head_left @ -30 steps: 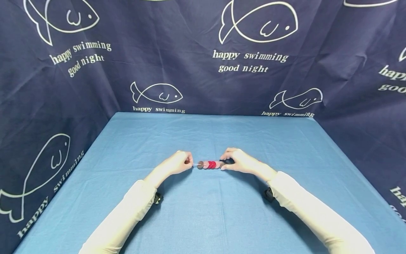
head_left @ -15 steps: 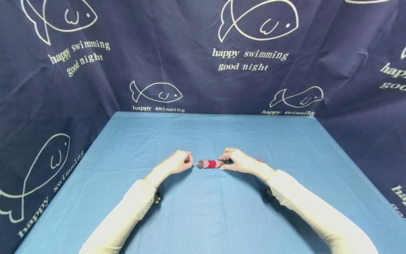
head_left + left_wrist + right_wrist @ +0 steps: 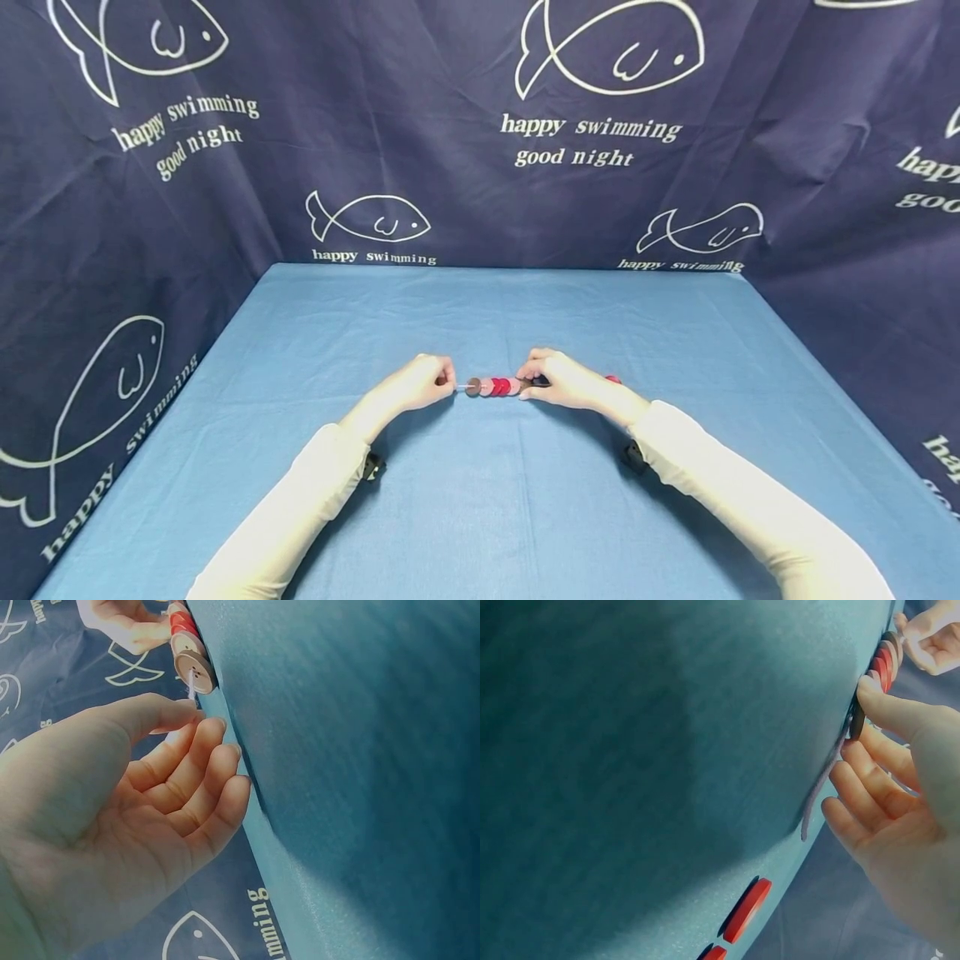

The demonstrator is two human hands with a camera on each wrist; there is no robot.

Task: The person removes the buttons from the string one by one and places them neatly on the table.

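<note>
A short row of round buttons runs between the two hands, strung on a thin pale cord (image 3: 191, 686). At its left end is a brown button (image 3: 473, 387), followed by a pink one (image 3: 486, 387), red ones (image 3: 500, 387) and more pink. My left hand (image 3: 423, 385) pinches the cord's end between thumb and forefinger, just left of the row. At the opposite end my right hand (image 3: 566, 381) grips a dark brown button (image 3: 857, 724) between thumb and fingers. Beneath those fingers, in the right wrist view, a greyish-purple cord tail (image 3: 814, 799) trails over the cloth.
Loose red buttons (image 3: 747, 910) lie on the blue tablecloth (image 3: 480, 517); one red piece (image 3: 614, 379) peeks out behind the right wrist. A dark blue curtain (image 3: 465, 125) printed with fish stands behind and at both sides of the table.
My right hand has shifted slightly left toward the row. More of the red piece behind the right wrist shows. My left hand stays nearly still on the cord.
</note>
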